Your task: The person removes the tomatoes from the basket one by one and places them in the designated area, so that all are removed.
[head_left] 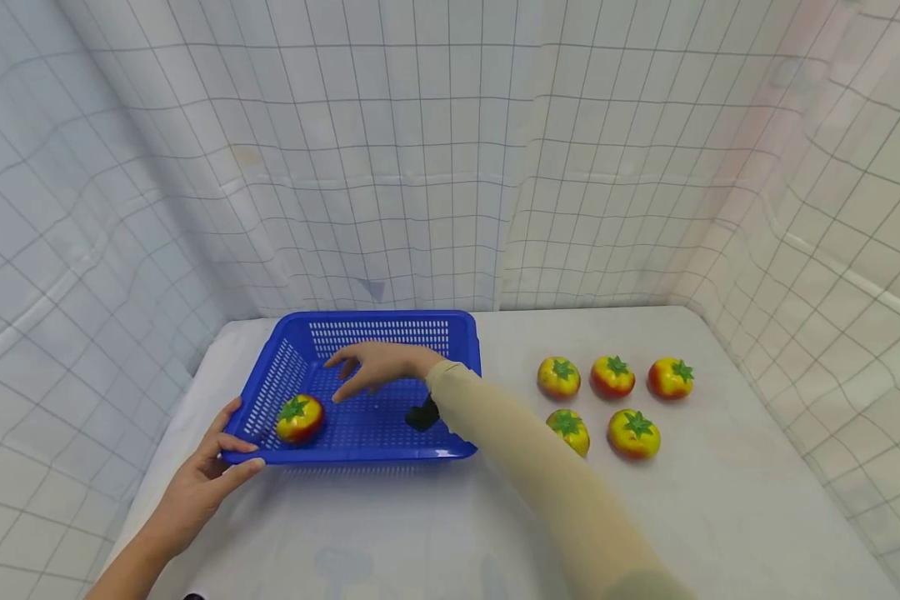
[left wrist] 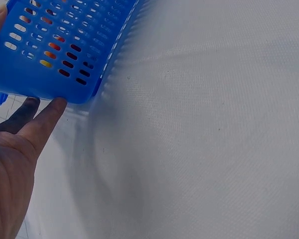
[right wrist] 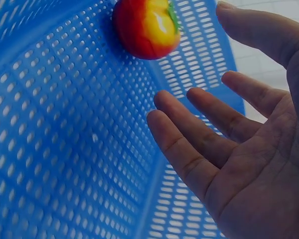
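Note:
A blue plastic basket (head_left: 375,454) with slotted walls stands on the left half of the table. In its front left corner lies a glossy red-and-yellow imitation tomato (head_left: 300,419) with a green star-shaped leaf top. My left hand (head_left: 195,492) grips that corner's rim; in the left wrist view, fingers (left wrist: 46,122) lie against the outside of the basket. Over the basket's inside hovers my right hand (head_left: 378,364), fingers spread and apart from the tomato. The right wrist view shows the right palm (right wrist: 254,184) holding nothing, with the tomato (right wrist: 145,27) beyond the fingertips.
On the table's right side sit several more red-and-yellow imitation tomatoes (head_left: 612,377) in two loose rows; the right sleeve (head_left: 540,467) passes close to one of them. White grid-patterned curtains (head_left: 420,167) enclose the table (head_left: 727,500) at the back and sides.

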Demonstrator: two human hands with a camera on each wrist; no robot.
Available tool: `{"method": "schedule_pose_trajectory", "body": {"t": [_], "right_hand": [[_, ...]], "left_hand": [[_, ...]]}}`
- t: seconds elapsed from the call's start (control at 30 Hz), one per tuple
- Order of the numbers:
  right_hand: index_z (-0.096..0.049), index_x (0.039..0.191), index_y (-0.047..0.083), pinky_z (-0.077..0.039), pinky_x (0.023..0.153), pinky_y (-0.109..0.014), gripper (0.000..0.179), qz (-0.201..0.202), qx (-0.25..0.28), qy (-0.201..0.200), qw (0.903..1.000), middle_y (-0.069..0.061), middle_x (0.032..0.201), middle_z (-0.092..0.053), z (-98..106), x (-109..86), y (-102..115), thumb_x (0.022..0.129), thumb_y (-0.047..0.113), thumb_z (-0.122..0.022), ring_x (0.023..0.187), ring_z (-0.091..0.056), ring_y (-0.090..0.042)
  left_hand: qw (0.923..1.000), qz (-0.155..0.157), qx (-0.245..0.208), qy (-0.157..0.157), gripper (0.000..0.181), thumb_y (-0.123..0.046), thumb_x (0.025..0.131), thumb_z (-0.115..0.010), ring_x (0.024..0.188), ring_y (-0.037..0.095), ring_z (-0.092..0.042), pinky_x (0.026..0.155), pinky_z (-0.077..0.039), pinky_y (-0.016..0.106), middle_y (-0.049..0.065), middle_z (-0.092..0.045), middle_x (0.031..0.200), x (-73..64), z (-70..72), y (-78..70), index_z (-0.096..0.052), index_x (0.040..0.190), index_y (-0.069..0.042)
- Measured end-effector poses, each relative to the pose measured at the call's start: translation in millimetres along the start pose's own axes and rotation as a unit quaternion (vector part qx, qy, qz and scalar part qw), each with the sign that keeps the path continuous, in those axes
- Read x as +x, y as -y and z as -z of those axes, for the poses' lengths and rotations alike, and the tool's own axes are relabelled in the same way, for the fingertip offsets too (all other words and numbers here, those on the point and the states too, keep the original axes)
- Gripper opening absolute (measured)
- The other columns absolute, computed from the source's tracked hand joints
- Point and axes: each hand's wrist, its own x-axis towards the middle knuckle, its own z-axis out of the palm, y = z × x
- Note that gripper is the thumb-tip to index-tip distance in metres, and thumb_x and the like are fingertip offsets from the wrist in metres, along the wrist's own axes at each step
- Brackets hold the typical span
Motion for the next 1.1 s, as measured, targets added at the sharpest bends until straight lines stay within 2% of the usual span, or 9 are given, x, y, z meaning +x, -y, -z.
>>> {"method": "schedule_pose_trajectory", "body": {"t": [0.13,0.27,0.4,0.7,0.93,1.1], "right_hand": [[-0.050,0.150,0.013,-0.055,0.096,-0.040,0.065,-0.012,0.029,0.009,0.9995,-0.015,0.138,-0.058,-7.2,12.9,-1.3,0.093,0.025,-0.078,0.113,-0.066,-0.025],[-0.046,0.151,0.007,-0.055,0.095,-0.043,0.068,-0.021,0.063,0.015,0.9977,-0.011,0.126,-0.061,-13.8,22.8,-2.5,0.093,0.019,-0.078,0.113,-0.067,-0.036],[-0.046,0.151,0.007,-0.056,0.093,-0.042,0.068,-0.041,0.068,0.016,0.9967,-0.008,0.124,-0.062,-19.5,31.2,-2.0,0.093,0.019,-0.078,0.109,-0.069,-0.033],[-0.047,0.152,0.014,-0.058,0.086,-0.036,0.070,-0.100,0.034,0.013,0.9944,-0.003,0.143,-0.054,-31.9,44.4,13.5,0.091,0.029,-0.080,0.101,-0.070,-0.025],[-0.047,0.151,0.016,-0.059,0.084,-0.035,0.069,-0.120,0.033,0.009,0.9922,-0.001,0.138,-0.055,-38.5,50.4,21.1,0.091,0.027,-0.080,0.094,-0.070,-0.024],[-0.049,0.150,0.016,-0.059,0.085,-0.036,0.067,-0.129,0.032,0.000,0.9912,-0.001,0.138,-0.055,-41.2,52.7,20.4,0.092,0.024,-0.080,0.096,-0.068,-0.024]], "left_hand": [[1.0000,0.002,-0.009,0.002,0.033,-0.020,0.103,-0.064,0.142,0.067,-0.013,0.086,-0.047,0.009,-0.015,0.000,0.170,0.8,-0.2,0.3,-0.052,0.121,0.004],[0.9999,0.001,-0.012,0.003,0.032,-0.019,0.103,-0.064,0.141,0.067,-0.013,0.086,-0.047,0.009,-0.015,0.000,0.170,0.3,-0.5,1.1,-0.051,0.121,0.005],[1.0000,0.000,-0.007,0.004,0.031,-0.019,0.103,-0.064,0.141,0.067,-0.013,0.086,-0.047,0.010,-0.015,0.000,0.170,0.0,-0.1,1.4,-0.052,0.121,0.004],[0.9999,-0.009,-0.006,0.007,0.027,-0.018,0.103,-0.064,0.140,0.068,-0.014,0.086,-0.047,0.010,-0.015,-0.001,0.170,0.5,-0.1,1.4,-0.053,0.119,0.002],[0.9999,-0.012,-0.009,0.008,0.027,-0.016,0.103,-0.063,0.139,0.069,-0.016,0.087,-0.047,0.010,-0.015,-0.001,0.170,0.8,-0.4,1.1,-0.053,0.118,0.003],[0.9998,-0.012,-0.011,0.010,0.026,-0.016,0.104,-0.063,0.140,0.069,-0.014,0.087,-0.047,0.010,-0.015,0.000,0.170,0.8,-0.6,2.5,-0.052,0.118,0.003]]}}
